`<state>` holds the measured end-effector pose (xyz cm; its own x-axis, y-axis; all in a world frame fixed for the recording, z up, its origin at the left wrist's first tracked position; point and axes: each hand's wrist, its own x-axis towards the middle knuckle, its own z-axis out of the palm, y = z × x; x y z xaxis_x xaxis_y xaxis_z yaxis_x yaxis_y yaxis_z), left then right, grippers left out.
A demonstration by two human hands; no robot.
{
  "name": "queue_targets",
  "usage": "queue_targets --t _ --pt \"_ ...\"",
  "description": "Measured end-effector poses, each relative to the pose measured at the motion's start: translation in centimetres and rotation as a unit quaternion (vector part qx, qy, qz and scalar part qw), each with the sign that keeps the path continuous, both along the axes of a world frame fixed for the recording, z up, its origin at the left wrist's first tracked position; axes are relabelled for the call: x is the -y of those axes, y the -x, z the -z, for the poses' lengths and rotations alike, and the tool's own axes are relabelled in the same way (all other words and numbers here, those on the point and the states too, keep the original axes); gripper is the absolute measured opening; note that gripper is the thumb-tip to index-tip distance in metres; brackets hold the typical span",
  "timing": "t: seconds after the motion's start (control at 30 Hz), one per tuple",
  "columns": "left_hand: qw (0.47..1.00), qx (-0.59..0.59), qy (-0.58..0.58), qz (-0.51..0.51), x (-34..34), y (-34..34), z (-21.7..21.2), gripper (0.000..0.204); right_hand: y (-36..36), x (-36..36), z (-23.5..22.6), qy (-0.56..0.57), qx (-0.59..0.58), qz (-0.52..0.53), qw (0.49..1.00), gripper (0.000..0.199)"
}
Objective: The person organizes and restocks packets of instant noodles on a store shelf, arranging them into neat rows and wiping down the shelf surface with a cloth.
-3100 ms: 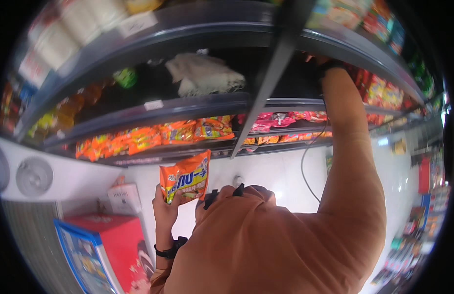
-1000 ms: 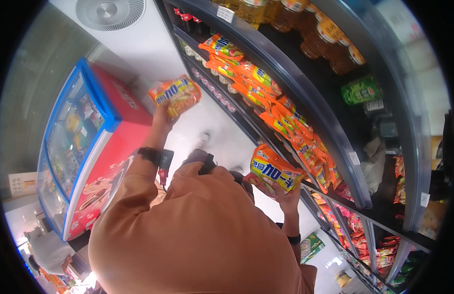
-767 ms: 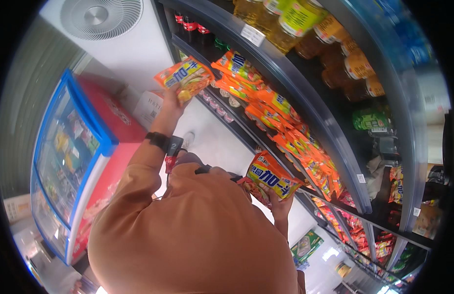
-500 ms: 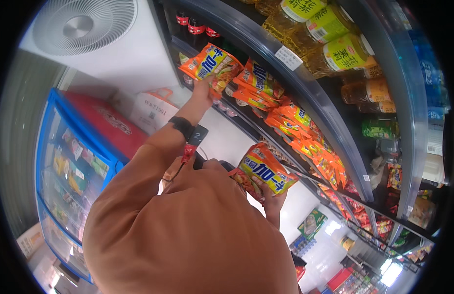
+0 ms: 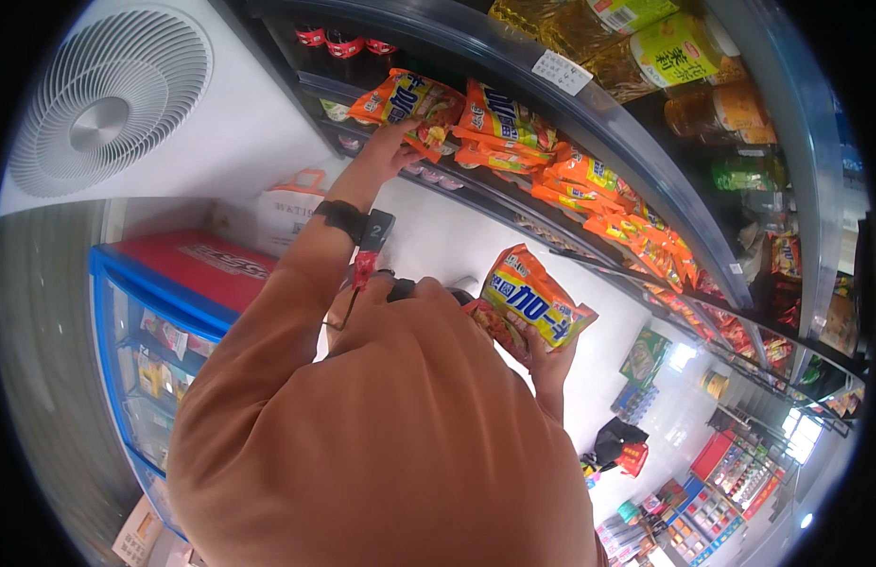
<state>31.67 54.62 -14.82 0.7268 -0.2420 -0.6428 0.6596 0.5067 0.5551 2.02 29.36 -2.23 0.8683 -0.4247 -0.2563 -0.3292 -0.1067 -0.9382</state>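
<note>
The left hand [image 5: 389,154] grips an orange instant-noodle packet [image 5: 421,102] by its near edge; just right of this hand, matching packets [image 5: 575,180] lie heaped along a dark shelf [image 5: 320,85]; beyond it stand red-labelled bottles [image 5: 344,43]; the right hand [image 5: 549,359] grasps a second noodle packet [image 5: 530,298], well off the shelf; one packet is at the row's end, whether resting there I cannot tell; one is apart.

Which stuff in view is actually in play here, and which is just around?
In play:
- left hand, fingers touching an orange packet
- right hand, holding a second orange packet
- row of similar packets on the right

Just around:
- round fan
- red-and-blue freezer
- white carton
- large bottles
</note>
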Motion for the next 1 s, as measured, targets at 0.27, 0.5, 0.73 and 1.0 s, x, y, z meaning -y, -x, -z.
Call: queue_targets --t 0.27,0.5,0.73,1.0 --pt "0.998 0.056 -0.003 -0.002 1.5 -1.9 0.9 0.038 -0.4 -0.6 0.0 0.009 -0.002 0.004 1.0 0.065" --pt "0.995 0.021 -0.009 0.101 -1.5 0.1 -1.1 0.061 -1.7 -1.0 0.4 0.011 0.055 -0.007 0.998 0.065" --pt "0.897 0.231 -0.041 0.375 -4.0 7.3 -7.6 0.075 -9.1 -4.3 -0.6 -0.105 0.049 -0.148 0.982 0.048" --pt "0.978 0.154 0.013 0.139 -7.3 9.7 -9.6 0.052 -13.9 -7.1 -2.3 -0.201 -0.101 -0.262 0.938 0.048"
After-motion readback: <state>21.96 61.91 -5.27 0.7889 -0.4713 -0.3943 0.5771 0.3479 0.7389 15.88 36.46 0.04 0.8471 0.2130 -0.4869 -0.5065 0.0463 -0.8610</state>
